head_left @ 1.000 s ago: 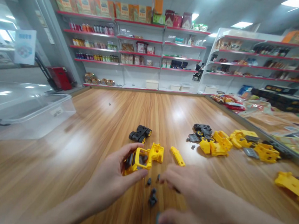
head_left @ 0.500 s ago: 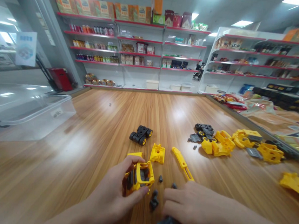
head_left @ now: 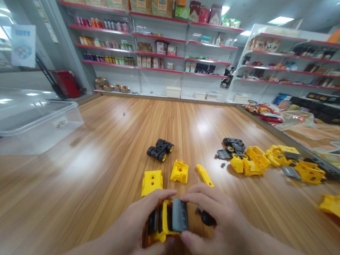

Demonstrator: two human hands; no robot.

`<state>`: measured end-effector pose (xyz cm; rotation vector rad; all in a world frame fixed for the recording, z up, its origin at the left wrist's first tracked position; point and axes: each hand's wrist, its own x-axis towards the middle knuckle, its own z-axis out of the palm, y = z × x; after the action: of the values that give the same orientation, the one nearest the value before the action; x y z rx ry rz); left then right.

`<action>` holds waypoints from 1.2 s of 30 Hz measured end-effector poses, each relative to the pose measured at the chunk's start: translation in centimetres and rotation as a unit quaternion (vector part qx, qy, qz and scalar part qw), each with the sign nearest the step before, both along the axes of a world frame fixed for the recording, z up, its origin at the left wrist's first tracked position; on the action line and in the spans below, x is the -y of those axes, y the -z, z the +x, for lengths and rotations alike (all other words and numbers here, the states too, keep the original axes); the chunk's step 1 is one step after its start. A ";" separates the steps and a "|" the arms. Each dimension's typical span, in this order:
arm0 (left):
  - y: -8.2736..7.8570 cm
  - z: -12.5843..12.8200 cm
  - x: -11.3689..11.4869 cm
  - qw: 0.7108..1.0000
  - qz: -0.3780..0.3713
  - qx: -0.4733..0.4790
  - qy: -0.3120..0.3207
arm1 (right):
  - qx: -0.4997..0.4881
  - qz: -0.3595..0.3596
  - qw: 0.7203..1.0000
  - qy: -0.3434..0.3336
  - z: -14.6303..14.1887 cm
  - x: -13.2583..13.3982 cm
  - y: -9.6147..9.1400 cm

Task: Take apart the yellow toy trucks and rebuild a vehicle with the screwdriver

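Observation:
My left hand [head_left: 136,224] is closed round a yellow toy truck cab [head_left: 165,223] with dark windows. In my right hand [head_left: 217,224], a dark grey flat panel [head_left: 180,215] is gripped between thumb and fingers, against the cab's open side. Whether the two are joined I cannot tell. Just beyond lie a yellow plate with two holes [head_left: 152,183] and a small yellow bracket piece [head_left: 179,171]. A yellow arm piece [head_left: 204,175] reaches partly behind my right fingers. A black wheeled chassis [head_left: 160,150] stands farther off. Small dark parts [head_left: 206,217] are partly hidden beneath my right hand.
More yellow toy parts [head_left: 252,161] and dark pieces [head_left: 233,143] lie in a cluster to the right, with a yellow piece [head_left: 336,207] at the far right. A clear plastic bin [head_left: 65,123] stands at left. Stocked shelves [head_left: 159,54] rise beyond the wooden table [head_left: 103,137].
My right hand has picked up the grey panel from near the table's front and brought it left against the cab. The cab has moved slightly nearer and right, uncovering the yellow plate.

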<state>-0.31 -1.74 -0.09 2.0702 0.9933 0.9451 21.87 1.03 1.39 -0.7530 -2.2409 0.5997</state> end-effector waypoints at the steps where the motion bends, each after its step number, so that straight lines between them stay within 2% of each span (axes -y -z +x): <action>1: 0.0 -0.1 -0.1 1.000 0.001 -0.003 -0.002 | -0.001 -0.007 1.000 -0.002 0.0 0.0 0.0; 7: -0.1 0.3 0.1 0.999 -0.040 -0.014 -0.030 | -0.017 -0.017 1.000 -0.011 0.3 0.1 0.0; 14: 0.1 1.0 0.8 0.995 -0.062 0.068 -0.039 | -0.010 -0.059 0.996 -0.063 0.4 0.0 -0.8; 18: -0.6 1.0 0.7 0.988 -0.131 0.075 -0.017 | -0.023 -0.112 0.993 -0.043 0.4 0.2 -1.3; 21: -1.0 0.9 0.6 0.980 -0.180 0.086 0.011 | -0.032 -0.170 0.985 -0.001 0.3 0.4 -1.4; 27: -0.9 0.7 0.8 0.968 -0.225 0.110 0.017 | -0.042 -0.286 0.957 0.021 0.1 0.3 -1.0; 31: -1.2 0.7 0.6 0.968 -0.221 0.110 0.034 | -0.017 -0.311 0.950 0.018 0.1 0.2 -1.0; 36: -1.5 0.8 0.4 0.962 -0.260 0.077 0.034 | -0.009 -0.310 0.950 0.020 0.1 0.3 -1.0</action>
<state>0.49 -2.17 1.43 1.5574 0.9575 0.7021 21.97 0.74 2.42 -1.0832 -2.0139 1.3151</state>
